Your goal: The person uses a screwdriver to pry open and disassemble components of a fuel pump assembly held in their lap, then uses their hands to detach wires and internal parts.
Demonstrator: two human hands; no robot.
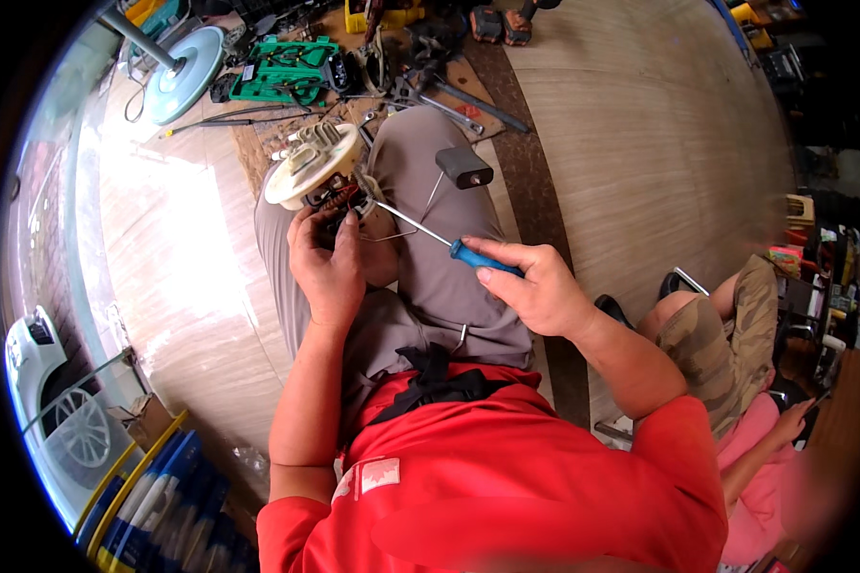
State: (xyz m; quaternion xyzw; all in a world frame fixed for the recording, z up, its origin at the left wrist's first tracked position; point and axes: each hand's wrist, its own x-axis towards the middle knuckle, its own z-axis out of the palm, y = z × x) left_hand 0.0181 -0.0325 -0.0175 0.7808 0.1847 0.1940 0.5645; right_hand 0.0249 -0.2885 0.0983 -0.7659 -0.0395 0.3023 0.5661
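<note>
My left hand [327,263] grips a fuel pump module [308,170] from below, over my lap. The module has a cream round flange with ports on top, and red and dark wires beneath it. A thin bent wire arm runs out from it to a dark grey block-shaped float [464,166] above my right thigh. In my right hand [542,286] is a screwdriver [480,256] with a blue handle. Its metal shaft points up and left, and the tip reaches the module's wired side near my left fingers. Whether the tip touches a part is too small to tell.
Ahead on a board [478,91] lie a green tool case [285,72], wrenches and dark tools. A pale blue round stand base [189,76] is at far left, two battery packs [502,26] at the top. A person in camouflage shorts [717,344] sits to my right.
</note>
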